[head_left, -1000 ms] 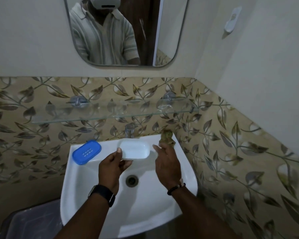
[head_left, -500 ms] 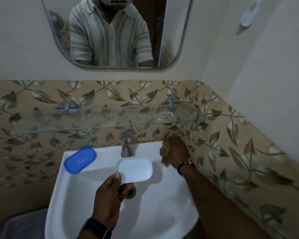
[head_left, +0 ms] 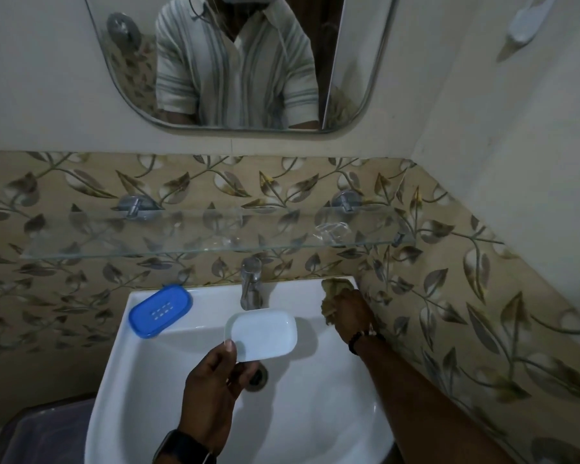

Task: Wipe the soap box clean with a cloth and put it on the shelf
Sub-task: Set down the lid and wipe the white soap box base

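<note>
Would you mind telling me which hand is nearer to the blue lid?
Left. The left hand holds the white soap box just right of the blue lid; the right hand grips the cloth at the far corner.

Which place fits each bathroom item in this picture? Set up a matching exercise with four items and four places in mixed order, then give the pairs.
Items:
1. white soap box
2. blue lid
3. cloth
4. tap

Places:
A. back right corner of the sink, under the right hand
B. middle of the sink's back edge
C. held over the basin in the left hand
D. back left rim of the sink

Pairs: 1-C, 2-D, 3-A, 4-B
</note>
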A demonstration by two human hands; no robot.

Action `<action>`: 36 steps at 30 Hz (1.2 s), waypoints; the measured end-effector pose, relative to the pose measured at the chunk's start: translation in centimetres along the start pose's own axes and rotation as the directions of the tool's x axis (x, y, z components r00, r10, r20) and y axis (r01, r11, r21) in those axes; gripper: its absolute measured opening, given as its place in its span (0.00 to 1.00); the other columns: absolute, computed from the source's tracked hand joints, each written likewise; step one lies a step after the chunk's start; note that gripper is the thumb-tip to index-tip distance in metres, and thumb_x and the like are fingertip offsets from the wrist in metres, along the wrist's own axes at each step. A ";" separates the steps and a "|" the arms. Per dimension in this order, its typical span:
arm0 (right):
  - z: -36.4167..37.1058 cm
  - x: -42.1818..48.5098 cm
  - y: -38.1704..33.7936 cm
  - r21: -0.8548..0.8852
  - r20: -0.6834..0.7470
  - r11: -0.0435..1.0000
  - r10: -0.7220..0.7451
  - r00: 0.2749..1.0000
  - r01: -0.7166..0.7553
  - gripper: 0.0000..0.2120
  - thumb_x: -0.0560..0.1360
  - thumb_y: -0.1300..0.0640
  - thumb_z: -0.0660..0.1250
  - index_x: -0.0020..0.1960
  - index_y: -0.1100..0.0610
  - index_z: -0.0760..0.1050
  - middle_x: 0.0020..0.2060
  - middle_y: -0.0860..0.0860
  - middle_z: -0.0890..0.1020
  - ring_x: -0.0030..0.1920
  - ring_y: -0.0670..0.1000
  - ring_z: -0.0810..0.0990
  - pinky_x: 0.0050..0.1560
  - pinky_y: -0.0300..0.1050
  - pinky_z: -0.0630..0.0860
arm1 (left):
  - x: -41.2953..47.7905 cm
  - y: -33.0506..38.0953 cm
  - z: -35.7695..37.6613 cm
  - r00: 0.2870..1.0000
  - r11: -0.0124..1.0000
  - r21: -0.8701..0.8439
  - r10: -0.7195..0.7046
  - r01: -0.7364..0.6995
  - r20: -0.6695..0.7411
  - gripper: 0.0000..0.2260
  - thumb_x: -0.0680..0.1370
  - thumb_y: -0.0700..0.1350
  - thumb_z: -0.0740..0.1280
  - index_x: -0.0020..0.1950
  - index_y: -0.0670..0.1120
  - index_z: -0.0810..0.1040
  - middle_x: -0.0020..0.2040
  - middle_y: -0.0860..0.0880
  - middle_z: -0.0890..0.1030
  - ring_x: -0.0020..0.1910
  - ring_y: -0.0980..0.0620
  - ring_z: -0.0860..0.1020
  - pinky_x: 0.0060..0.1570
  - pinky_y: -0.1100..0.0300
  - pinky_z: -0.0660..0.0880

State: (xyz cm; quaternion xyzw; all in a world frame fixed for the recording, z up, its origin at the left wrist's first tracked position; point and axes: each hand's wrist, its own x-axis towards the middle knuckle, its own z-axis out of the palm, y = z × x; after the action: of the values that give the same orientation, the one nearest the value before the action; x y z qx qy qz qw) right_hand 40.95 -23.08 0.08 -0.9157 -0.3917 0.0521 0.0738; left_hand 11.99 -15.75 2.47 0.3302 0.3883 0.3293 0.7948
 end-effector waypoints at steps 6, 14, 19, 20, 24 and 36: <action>-2.4 -3.9 -1.9 0.568 -0.345 0.823 0.246 0.906 -0.007 0.11 0.74 0.69 0.67 0.54 0.62 0.84 0.48 0.58 0.85 0.50 0.60 0.82 0.48 0.46 0.78 | -0.5 0.7 0.5 0.999 1.000 -0.013 -0.027 0.026 -0.023 0.09 0.81 0.43 0.67 0.54 0.39 0.84 0.51 0.40 0.87 0.51 0.39 0.82 0.54 0.47 0.82; -7.2 -11.4 -8.8 0.405 -0.596 0.733 -0.242 0.766 0.547 0.18 0.72 0.70 0.72 0.57 0.53 0.81 0.53 0.48 0.82 0.56 0.51 0.78 0.59 0.39 0.73 | -1.4 1.8 0.5 0.996 0.995 -0.044 -0.088 0.087 -0.012 0.11 0.81 0.43 0.67 0.55 0.36 0.82 0.53 0.38 0.86 0.53 0.40 0.81 0.61 0.45 0.76; -6.8 -13.7 -13.9 0.214 -0.286 0.640 -0.682 0.673 0.738 0.15 0.76 0.62 0.59 0.53 0.61 0.83 0.52 0.56 0.85 0.53 0.57 0.79 0.57 0.51 0.74 | -1.8 2.0 -0.1 0.995 0.993 0.096 -0.069 0.063 0.067 0.10 0.82 0.40 0.65 0.56 0.37 0.83 0.47 0.39 0.88 0.48 0.40 0.83 0.61 0.42 0.75; -6.6 -14.0 -14.6 0.228 -0.240 0.644 -0.690 0.683 0.731 0.17 0.76 0.59 0.56 0.52 0.60 0.83 0.52 0.55 0.85 0.53 0.54 0.77 0.57 0.48 0.72 | -1.9 2.1 -0.4 0.996 0.991 0.120 -0.065 0.056 0.066 0.09 0.82 0.39 0.65 0.55 0.37 0.83 0.47 0.39 0.88 0.49 0.39 0.83 0.61 0.42 0.76; -7.1 -13.7 -14.8 0.065 -0.170 0.659 -0.732 0.659 0.749 0.16 0.74 0.62 0.59 0.55 0.57 0.83 0.55 0.53 0.84 0.57 0.55 0.77 0.56 0.50 0.74 | -1.8 3.3 -1.5 0.997 0.986 0.168 -0.018 0.005 0.077 0.09 0.82 0.41 0.66 0.52 0.39 0.85 0.47 0.38 0.87 0.46 0.41 0.84 0.60 0.42 0.79; -6.7 -15.7 -20.6 0.504 -0.336 0.733 -0.322 0.885 0.457 0.18 0.72 0.63 0.58 0.54 0.57 0.83 0.53 0.53 0.85 0.54 0.53 0.77 0.56 0.48 0.73 | -1.9 5.3 -2.9 0.990 0.991 0.115 0.049 -0.065 0.133 0.09 0.82 0.40 0.65 0.55 0.40 0.84 0.51 0.39 0.87 0.50 0.44 0.86 0.55 0.50 0.81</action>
State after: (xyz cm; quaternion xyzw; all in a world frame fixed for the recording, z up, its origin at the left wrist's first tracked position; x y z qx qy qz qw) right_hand 16.56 -21.10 10.86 -0.7472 -0.5309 0.0453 0.3972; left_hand 7.23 -13.43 5.97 0.4087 0.3449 0.3060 0.7877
